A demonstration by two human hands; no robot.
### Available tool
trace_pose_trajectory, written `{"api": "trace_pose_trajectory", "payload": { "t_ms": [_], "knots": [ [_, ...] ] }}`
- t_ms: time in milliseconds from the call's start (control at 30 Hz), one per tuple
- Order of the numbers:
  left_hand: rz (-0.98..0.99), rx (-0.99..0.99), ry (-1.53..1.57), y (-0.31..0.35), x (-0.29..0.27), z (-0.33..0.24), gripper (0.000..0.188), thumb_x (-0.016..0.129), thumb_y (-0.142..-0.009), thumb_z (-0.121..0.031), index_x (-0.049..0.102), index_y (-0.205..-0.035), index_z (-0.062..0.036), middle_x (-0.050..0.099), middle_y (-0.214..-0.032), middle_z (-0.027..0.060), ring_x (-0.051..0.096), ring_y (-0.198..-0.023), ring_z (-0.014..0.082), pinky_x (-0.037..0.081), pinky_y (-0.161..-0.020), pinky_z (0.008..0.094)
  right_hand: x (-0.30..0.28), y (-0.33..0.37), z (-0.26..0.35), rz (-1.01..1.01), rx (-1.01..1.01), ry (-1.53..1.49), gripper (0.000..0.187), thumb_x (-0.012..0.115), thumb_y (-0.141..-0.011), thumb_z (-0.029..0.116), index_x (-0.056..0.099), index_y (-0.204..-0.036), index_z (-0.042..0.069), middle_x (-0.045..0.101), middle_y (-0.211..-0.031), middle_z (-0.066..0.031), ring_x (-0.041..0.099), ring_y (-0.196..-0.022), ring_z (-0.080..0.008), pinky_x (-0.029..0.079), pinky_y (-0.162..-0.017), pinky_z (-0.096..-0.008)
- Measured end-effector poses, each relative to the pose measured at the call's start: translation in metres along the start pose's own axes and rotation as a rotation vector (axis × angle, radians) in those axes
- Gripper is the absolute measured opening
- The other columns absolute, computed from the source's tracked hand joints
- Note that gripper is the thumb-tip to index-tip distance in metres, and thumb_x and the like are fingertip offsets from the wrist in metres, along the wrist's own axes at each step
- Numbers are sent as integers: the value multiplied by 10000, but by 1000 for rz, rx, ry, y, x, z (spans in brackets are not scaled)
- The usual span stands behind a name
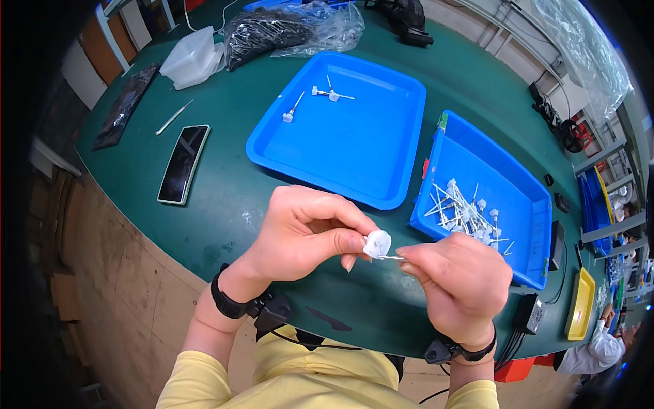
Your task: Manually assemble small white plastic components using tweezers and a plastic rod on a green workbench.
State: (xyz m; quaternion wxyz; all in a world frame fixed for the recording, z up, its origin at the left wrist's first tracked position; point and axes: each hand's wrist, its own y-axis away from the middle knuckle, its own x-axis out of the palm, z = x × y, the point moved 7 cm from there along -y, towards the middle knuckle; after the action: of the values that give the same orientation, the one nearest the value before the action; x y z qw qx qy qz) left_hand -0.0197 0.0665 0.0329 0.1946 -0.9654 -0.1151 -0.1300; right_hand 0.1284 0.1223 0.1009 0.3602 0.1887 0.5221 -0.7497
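My left hand (pixel 303 232) pinches a small white plastic cap (pixel 377 243); my right hand (pixel 456 279) grips a thin pin (pixel 391 257) at the cap, above the green worktop (pixel 225 198), near two blue trays (pixel 354 150).

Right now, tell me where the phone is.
The phone lies face up on the green table, left of the big blue tray, below a thin white stick.

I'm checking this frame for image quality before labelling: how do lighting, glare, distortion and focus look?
Head view: even overhead light, soft shadows under the left hand and right hand; mild glare on the phone and plastic bags; fisheye bends the green table edge, corners vignette black; the small white part is sharp.
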Motion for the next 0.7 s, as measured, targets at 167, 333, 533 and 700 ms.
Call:
{"api": "trace_pose_trajectory", "payload": {
  "t_ms": [167, 333, 533, 700],
  "knots": [
    [52, -167, 208, 3, 1, 12, 93, 630, -850, 49, 652, -932, 87, 681, -779, 155, 618, -588, 116, 509, -531, 219, 6, 4, 25, -67, -309, 458, 213, 636, -691, 1, 696, -893, -31, 658, -777, -92, 554, -587, -156, 394, -486, -239],
    [60, -219, 414, 3, 5, 19, 80, 626, -862, 33, 647, -924, 79, 681, -777, 160, 613, -569, 109, 503, -522, 214, 12, 6, 34, -70, -396, 674, 211, 624, -718, 13, 697, -908, -41, 665, -797, -92, 556, -646, -148, 376, -514, -217],
    [-1, -53, 213, 0, -5, 9, 145, 699, -840, -45, 631, -857, 83, 652, -742, 207, 587, -529, 140, 468, -455, 231, 11, 4, 31, -81, -399, 602, 222, 647, -705, 9, 698, -916, -38, 655, -781, -80, 547, -606, -137, 366, -493, -217],
    [64, 83, 109, 0, -2, -5, 131, 630, -795, 138, 680, -892, 66, 691, -851, 166, 632, -637, 145, 522, -552, 233, -2, 4, 29, -132, -363, 473, 257, 661, -669, 0, 696, -920, -42, 639, -768, -68, 529, -558, -124, 343, -460, -215]
  ]
}}
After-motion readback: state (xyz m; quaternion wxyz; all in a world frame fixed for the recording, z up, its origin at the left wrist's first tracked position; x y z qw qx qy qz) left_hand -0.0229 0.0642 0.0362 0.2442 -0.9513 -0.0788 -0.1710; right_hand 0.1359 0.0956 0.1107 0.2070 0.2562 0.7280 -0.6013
